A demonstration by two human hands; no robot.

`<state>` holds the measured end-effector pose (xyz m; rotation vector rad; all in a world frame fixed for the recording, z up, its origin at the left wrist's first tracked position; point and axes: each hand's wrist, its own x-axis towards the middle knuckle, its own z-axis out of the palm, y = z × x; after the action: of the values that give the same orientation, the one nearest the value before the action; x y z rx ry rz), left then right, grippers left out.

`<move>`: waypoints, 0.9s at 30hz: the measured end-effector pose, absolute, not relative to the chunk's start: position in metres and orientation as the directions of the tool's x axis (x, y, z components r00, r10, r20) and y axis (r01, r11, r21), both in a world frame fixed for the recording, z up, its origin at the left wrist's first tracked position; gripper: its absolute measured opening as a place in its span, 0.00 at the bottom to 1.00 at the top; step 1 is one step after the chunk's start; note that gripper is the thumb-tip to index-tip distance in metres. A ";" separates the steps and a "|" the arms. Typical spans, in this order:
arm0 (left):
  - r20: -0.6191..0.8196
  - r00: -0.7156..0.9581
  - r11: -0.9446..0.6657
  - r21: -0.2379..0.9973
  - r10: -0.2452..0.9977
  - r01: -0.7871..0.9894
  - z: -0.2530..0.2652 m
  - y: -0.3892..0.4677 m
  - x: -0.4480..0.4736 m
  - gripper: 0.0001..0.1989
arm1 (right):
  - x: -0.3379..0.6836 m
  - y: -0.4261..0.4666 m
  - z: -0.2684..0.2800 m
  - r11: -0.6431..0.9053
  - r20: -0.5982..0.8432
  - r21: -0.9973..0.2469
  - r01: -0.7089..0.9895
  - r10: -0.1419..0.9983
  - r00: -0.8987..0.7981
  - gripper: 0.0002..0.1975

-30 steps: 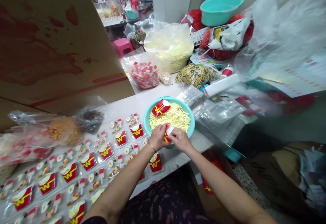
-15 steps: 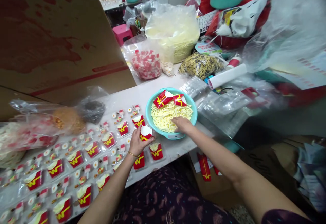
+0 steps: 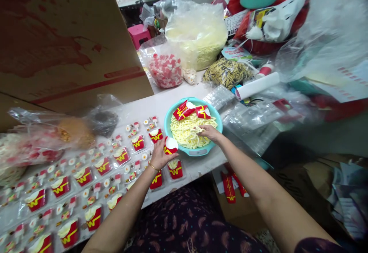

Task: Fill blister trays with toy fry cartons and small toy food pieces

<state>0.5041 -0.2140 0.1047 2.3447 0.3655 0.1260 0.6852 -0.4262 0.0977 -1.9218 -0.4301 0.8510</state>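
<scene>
My left hand (image 3: 160, 156) grips a small red fries carton (image 3: 171, 144) with a white inside, beside the rim of a turquoise basin (image 3: 198, 152). Pale yellow toy fries (image 3: 186, 134) fill the basin. Over the heap, my right hand (image 3: 212, 133) has its fingertips closed on a few of these fries. Two more red cartons (image 3: 184, 110) lie on top at the back of the basin. Close to my left hand, filled cartons in clear trays (image 3: 175, 170) sit on the table.
Rows of clear trays with red cartons (image 3: 93, 217) and miniature food pieces cover the left of the table (image 3: 138, 107). Behind stand a bag of pink-and-white pieces (image 3: 165, 71) and a big bag of fries (image 3: 198, 34). A cardboard box (image 3: 71, 46) rises at left; clear plastic packaging (image 3: 250, 119) lies right.
My right hand has lifted slightly, with its fingers now drawn together on some fries. My left hand has shifted a little right and up with the carton, closer to the basin.
</scene>
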 end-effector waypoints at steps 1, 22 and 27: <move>-0.019 0.959 -0.684 0.696 0.283 0.216 0.105 -0.216 0.508 0.44 | 0.685 -0.425 0.099 -0.410 -0.399 -0.898 -0.161 0.599 0.694 0.16; 0.050 0.949 -0.810 0.536 0.310 0.237 0.099 -0.251 0.563 0.41 | 0.650 -0.370 0.131 -0.520 -0.103 -0.724 0.453 0.731 0.675 0.13; 0.098 0.942 -0.768 0.610 0.320 0.197 0.096 -0.251 0.561 0.40 | 0.655 -0.373 0.140 -0.506 -0.141 -0.771 0.386 0.727 0.672 0.15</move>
<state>0.5607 -0.2507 0.0956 2.4678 0.3646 0.2601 0.6550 -0.3728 0.1401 -2.1469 -0.8534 0.5933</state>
